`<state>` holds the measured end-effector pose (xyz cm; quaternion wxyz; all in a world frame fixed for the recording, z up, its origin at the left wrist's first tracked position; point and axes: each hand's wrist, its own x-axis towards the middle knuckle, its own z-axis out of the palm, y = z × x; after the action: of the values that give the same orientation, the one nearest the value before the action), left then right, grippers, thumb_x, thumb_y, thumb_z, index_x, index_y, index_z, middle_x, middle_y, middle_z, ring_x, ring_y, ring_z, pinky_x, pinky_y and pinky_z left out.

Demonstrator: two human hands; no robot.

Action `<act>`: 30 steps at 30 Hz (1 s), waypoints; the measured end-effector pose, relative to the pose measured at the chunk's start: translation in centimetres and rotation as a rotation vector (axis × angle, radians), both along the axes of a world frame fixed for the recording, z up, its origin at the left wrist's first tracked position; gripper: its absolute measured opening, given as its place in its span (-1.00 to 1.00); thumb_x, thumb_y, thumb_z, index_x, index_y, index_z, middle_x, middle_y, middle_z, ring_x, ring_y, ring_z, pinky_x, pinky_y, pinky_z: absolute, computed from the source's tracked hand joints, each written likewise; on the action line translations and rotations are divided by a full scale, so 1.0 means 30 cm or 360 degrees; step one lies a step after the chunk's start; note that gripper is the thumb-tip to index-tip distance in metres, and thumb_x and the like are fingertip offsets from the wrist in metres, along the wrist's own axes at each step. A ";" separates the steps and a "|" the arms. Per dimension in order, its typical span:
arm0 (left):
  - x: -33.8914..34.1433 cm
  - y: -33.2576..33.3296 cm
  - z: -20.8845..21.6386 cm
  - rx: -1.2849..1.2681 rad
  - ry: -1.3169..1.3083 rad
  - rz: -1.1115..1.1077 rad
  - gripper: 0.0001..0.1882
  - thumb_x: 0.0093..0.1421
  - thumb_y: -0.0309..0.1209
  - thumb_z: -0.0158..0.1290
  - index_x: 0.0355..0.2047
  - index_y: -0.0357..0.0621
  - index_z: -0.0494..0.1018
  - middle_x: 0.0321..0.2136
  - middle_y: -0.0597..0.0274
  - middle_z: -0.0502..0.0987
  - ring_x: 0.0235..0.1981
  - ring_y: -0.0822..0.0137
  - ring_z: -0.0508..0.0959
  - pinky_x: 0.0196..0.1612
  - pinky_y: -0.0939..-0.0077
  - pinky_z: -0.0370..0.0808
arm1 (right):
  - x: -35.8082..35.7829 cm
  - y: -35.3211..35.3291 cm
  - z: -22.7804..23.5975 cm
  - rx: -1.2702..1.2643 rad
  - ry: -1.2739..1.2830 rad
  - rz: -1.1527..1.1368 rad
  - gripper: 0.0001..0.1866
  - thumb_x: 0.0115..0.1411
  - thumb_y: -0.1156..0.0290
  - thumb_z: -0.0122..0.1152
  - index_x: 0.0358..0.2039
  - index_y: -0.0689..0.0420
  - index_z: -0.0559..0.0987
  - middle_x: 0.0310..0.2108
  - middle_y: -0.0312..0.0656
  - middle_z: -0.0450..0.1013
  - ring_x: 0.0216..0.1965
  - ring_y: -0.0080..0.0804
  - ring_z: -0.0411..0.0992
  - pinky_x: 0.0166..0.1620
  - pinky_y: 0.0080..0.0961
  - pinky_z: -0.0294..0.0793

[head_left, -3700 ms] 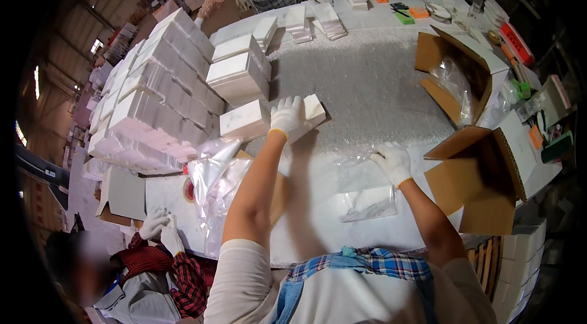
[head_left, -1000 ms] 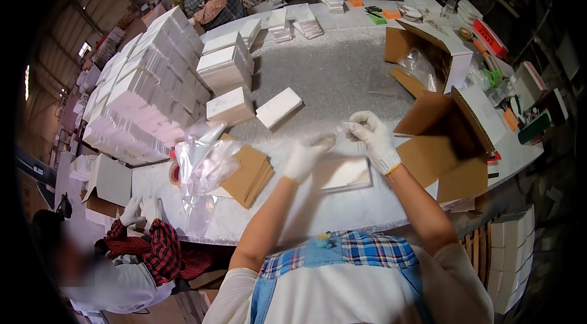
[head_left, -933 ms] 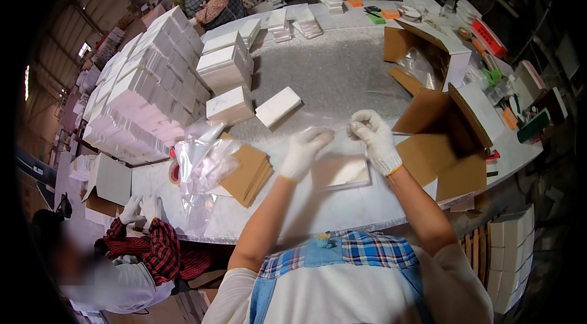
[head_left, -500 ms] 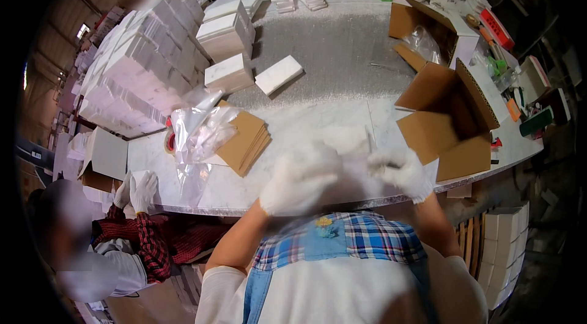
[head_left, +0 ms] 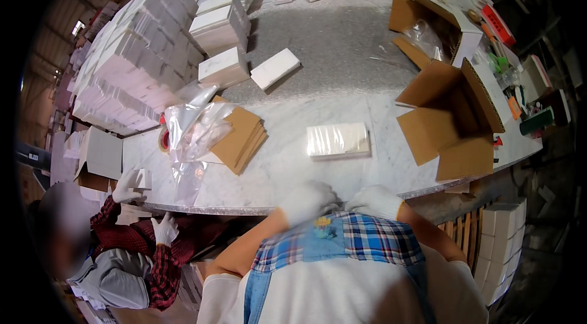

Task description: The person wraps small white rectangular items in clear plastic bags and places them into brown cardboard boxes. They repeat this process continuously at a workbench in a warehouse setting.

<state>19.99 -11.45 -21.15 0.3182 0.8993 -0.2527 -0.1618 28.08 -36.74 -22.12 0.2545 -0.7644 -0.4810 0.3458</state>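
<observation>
A small stack of white marble-look tiles (head_left: 338, 139), wrapped in shiny clear film, lies on the pale table just beyond my hands. Both hands wear white knitted gloves and are drawn back at the table's near edge, close to my plaid apron bib. My left hand (head_left: 309, 200) is slightly blurred, its fingers bent toward the right hand. Close beside it, my right hand (head_left: 376, 200) also has bent fingers, with the tips hidden. Neither hand touches the wrapped stack. Whether anything is between the fingers is not visible.
Clear plastic bags (head_left: 192, 134) overlap brown cardboard sheets (head_left: 241, 137) at left. Tall tile stacks (head_left: 137, 49) stand behind, near a loose tile stack (head_left: 275, 69). An open carton (head_left: 452, 119) is at right. A co-worker's gloved hand (head_left: 127, 186) rests at the left edge.
Both my hands have pulled back from the wrapped tile stack toward my body, leaving it on the table. The left co-worker's hands have moved apart, one dropping below the table edge.
</observation>
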 end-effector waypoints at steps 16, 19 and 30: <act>0.773 0.554 0.092 0.1074 -0.0520 0.1145 -0.30 0.10 0.02 0.32 0.11 -0.20 0.47 -0.04 -0.07 0.59 0.03 0.00 0.58 0.10 0.11 0.50 | 0.029 -0.010 -0.301 0.0211 0.0242 -0.0373 -0.62 0.39 0.16 -0.02 -0.03 0.08 0.68 -0.10 0.03 0.62 -0.12 0.09 0.58 -0.05 -0.14 0.55; 0.886 0.601 0.019 0.1299 -0.0481 0.1154 -0.15 0.01 0.05 0.37 0.19 -0.14 0.36 0.06 -0.11 0.52 0.09 -0.04 0.53 0.12 0.13 0.48 | 0.074 0.049 -0.260 -0.0492 0.0207 -0.0160 -0.48 0.45 -0.03 -0.12 0.12 0.02 0.62 0.08 -0.04 0.58 0.09 -0.01 0.53 0.17 -0.26 0.47; 1.021 0.726 -0.077 0.0970 -0.0303 0.0956 -0.09 -0.13 -0.01 0.45 0.11 -0.25 0.30 0.03 -0.16 0.53 0.10 -0.12 0.53 0.13 0.02 0.49 | 0.065 0.054 -0.201 -0.0559 0.0216 -0.0025 -0.54 0.43 0.00 -0.13 0.12 -0.15 0.64 0.09 -0.13 0.59 0.09 -0.07 0.54 0.16 -0.23 0.48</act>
<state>50.63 10.34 -23.45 0.0466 0.9966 0.0512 -0.0457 30.03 -35.13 -28.14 0.1516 -0.7757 -0.3891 0.4733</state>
